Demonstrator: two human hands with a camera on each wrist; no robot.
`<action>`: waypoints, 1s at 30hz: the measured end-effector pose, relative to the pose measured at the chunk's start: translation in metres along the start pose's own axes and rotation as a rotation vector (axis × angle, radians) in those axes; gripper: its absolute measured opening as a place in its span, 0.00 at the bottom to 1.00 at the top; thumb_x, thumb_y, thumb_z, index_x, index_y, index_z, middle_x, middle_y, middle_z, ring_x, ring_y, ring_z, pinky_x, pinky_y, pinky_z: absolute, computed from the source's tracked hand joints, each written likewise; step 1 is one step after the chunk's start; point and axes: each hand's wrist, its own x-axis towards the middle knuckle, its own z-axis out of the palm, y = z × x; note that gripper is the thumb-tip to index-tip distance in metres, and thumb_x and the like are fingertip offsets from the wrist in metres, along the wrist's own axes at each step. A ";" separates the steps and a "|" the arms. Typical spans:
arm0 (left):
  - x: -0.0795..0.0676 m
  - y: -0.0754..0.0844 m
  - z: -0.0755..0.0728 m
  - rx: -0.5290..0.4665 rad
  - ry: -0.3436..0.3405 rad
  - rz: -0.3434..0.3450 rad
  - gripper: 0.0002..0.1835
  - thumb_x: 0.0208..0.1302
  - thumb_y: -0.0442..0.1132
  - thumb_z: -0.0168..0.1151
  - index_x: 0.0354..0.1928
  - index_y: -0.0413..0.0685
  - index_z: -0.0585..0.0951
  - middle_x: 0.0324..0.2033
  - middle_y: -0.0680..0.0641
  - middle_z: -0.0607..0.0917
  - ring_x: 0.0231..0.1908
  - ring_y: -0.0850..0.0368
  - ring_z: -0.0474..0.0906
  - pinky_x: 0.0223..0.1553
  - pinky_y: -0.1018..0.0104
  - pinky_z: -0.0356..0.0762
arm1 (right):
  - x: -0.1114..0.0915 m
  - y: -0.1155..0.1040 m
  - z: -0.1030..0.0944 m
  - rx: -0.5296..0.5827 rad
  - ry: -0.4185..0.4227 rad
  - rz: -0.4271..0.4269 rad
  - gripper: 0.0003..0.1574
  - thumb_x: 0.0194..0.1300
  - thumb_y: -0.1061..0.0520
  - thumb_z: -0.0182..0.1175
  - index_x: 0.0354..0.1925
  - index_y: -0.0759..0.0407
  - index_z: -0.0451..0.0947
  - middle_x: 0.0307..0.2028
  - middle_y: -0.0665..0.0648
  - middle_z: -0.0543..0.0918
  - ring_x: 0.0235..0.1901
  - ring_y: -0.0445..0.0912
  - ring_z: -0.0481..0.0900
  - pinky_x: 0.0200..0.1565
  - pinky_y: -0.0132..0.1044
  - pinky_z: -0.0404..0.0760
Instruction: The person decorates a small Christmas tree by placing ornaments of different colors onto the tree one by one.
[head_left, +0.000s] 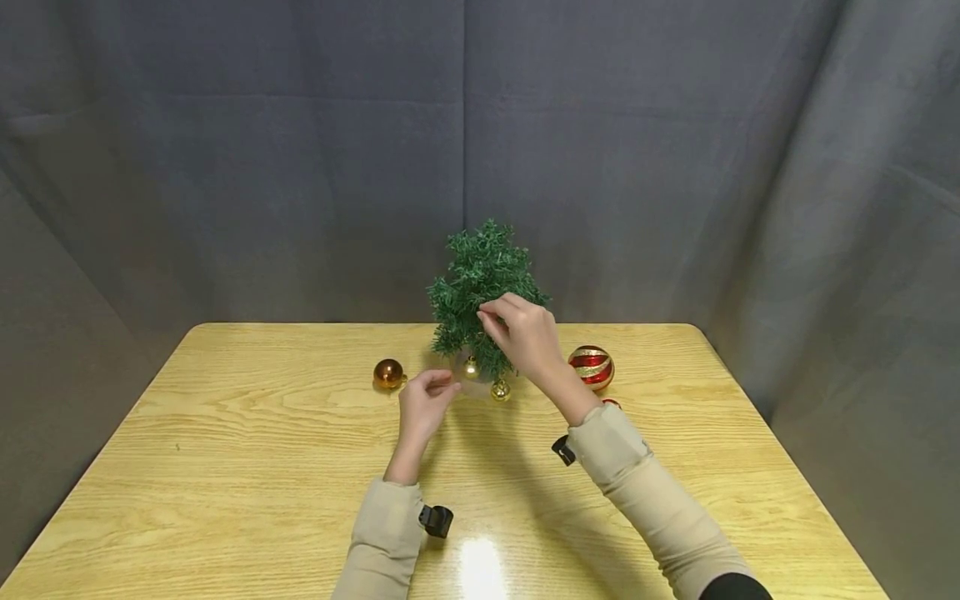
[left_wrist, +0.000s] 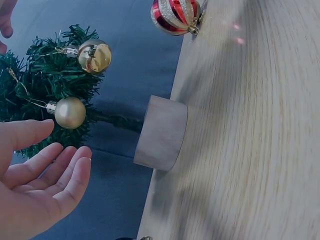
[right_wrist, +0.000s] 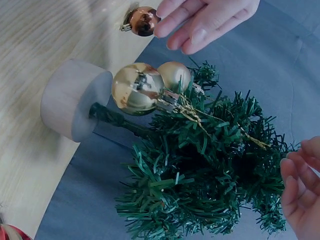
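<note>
A small green artificial Christmas tree (head_left: 483, 271) stands on a pale round base (left_wrist: 161, 132). From its lower branches two gold baubles hang by gold strings: a shiny one (right_wrist: 138, 88) and a matte one (left_wrist: 70, 113). My left hand (head_left: 426, 404) is beside the lower left of the tree, fingers gently bent and holding nothing; in the left wrist view its thumb is right by the matte bauble. My right hand (head_left: 525, 333) is in front of the tree's middle, fingers bent close to the branches (right_wrist: 240, 165), with nothing visible between them.
A shiny amber bauble (head_left: 388, 374) lies on the wooden table (head_left: 247, 450) left of the tree. To the right sits a larger red bauble with gold stripes (head_left: 592, 367); another red thing (head_left: 612, 403) shows partly behind my right sleeve. Grey curtains (head_left: 300, 167) hang around the table.
</note>
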 end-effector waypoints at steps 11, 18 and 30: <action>-0.002 -0.002 -0.004 0.009 0.001 -0.009 0.12 0.55 0.30 0.61 0.41 0.29 0.78 0.35 0.37 0.81 0.36 0.44 0.78 0.37 0.59 0.76 | 0.016 0.006 -0.002 0.002 0.038 -0.026 0.04 0.55 0.65 0.62 0.31 0.64 0.81 0.27 0.57 0.80 0.18 0.44 0.74 0.19 0.33 0.71; -0.002 -0.005 -0.004 0.017 0.003 0.003 0.11 0.55 0.29 0.61 0.40 0.28 0.78 0.34 0.36 0.81 0.35 0.44 0.78 0.37 0.59 0.76 | 0.024 0.012 -0.001 -0.020 0.013 -0.044 0.07 0.54 0.64 0.63 0.34 0.65 0.81 0.29 0.57 0.80 0.21 0.45 0.75 0.19 0.33 0.72; -0.004 -0.006 -0.006 0.013 -0.014 0.005 0.10 0.55 0.28 0.60 0.39 0.29 0.79 0.34 0.36 0.81 0.35 0.44 0.78 0.37 0.59 0.76 | 0.036 0.015 -0.001 -0.047 -0.058 -0.054 0.11 0.54 0.63 0.63 0.38 0.63 0.81 0.35 0.57 0.79 0.31 0.47 0.76 0.27 0.36 0.76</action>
